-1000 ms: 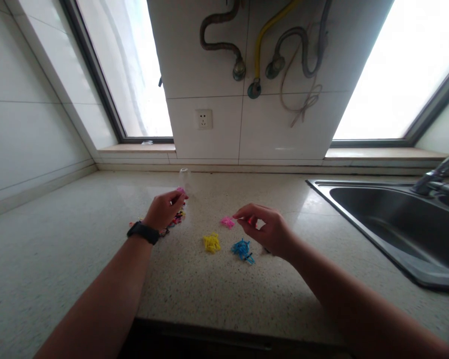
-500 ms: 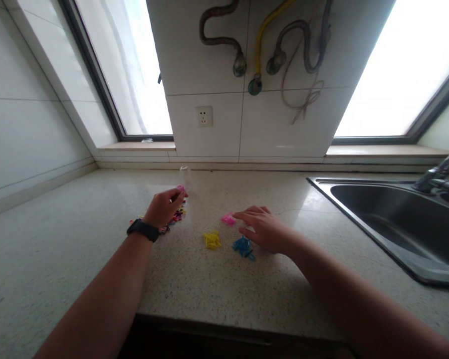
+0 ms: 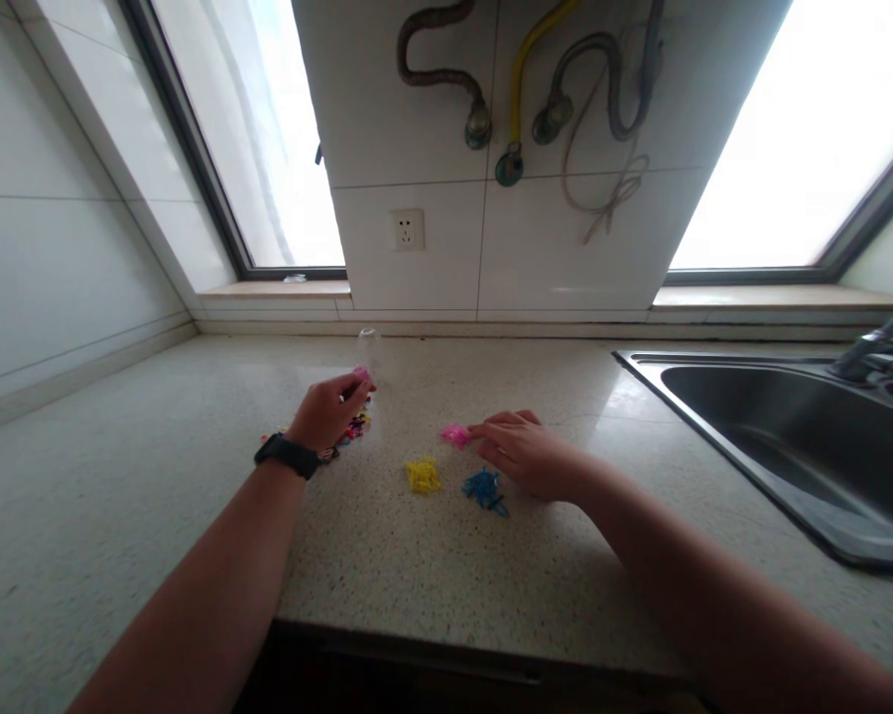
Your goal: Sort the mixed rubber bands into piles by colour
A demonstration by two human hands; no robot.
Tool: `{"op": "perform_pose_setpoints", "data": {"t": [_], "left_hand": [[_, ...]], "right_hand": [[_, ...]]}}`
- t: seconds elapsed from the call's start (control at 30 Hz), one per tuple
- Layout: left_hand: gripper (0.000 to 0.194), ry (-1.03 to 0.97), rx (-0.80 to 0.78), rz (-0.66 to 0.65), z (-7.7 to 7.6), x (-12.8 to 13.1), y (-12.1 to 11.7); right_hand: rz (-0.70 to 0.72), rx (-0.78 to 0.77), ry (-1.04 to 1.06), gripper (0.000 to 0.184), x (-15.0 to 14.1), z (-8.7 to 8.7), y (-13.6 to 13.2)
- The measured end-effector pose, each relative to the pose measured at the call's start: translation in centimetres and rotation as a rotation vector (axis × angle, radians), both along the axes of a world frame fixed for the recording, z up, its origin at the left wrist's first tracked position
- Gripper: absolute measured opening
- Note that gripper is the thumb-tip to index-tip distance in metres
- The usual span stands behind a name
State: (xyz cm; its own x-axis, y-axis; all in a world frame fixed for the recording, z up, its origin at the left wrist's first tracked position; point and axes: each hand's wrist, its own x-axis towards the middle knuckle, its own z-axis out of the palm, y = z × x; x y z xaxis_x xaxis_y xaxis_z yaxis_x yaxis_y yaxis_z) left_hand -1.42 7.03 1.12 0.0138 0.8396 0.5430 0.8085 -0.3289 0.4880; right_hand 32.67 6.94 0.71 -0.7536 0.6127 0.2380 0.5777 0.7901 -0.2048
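My left hand (image 3: 328,409), with a dark band on its wrist, is closed, its fingertips round some small pink pieces (image 3: 361,373). Beneath and behind it lies a mixed pile of small colourful pieces (image 3: 355,428), partly hidden by the hand. My right hand (image 3: 519,448) rests low over the counter with fingers stretched out. Its index fingertip touches the edge of a small pink heap (image 3: 455,435). A blue heap (image 3: 483,490) lies just below the right hand, and a yellow heap (image 3: 423,476) lies to its left. The pieces are too small to name.
A clear, see-through container (image 3: 369,347) stands behind my left hand. The speckled counter (image 3: 417,575) runs back to a tiled wall with a socket (image 3: 407,230) and hoses (image 3: 517,89). At the right is a steel sink (image 3: 774,436) with a tap (image 3: 874,347).
The thumb of my right hand has drawn in toward its fingers beside the pink heap. My left hand has stayed in nearly the same place.
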Motion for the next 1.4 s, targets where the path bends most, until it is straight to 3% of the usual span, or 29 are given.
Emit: {"op": "perform_pose_setpoints", "data": {"t": [0.23,0.43,0.6,0.8,1.0,1.27,1.4], "left_hand": [[0.039,-0.040,0.030,0.017,0.2,-0.1,-0.2],[0.039,-0.022,0.007,0.171,0.3,-2.1,0.5],[0.033,0.188,-0.111,0.254,-0.5,-3.9,1.3],[0.029,0.363,-0.184,0.263,-1.5,-4.4,1.6],[0.027,0.288,-0.269,0.247,-1.7,-4.9,1.4],[0.024,0.251,-0.249,0.220,-1.6,-4.9,1.3],[0.026,0.254,-0.340,0.246,-1.4,-4.6,1.2]], "right_hand": [[-0.141,0.066,0.045,0.033,1.6,0.7,1.4],[-0.288,0.093,0.014,0.034,4.1,-0.9,4.3],[-0.294,0.069,0.028,0.036,4.4,-1.3,4.7],[-0.310,0.050,0.019,0.035,3.9,-1.0,4.1],[-0.301,0.030,0.004,0.034,3.8,-1.0,4.1],[-0.295,0.029,-0.010,0.031,3.7,-1.0,4.0],[-0.275,0.024,-0.010,0.030,3.6,-0.9,3.9]]}}
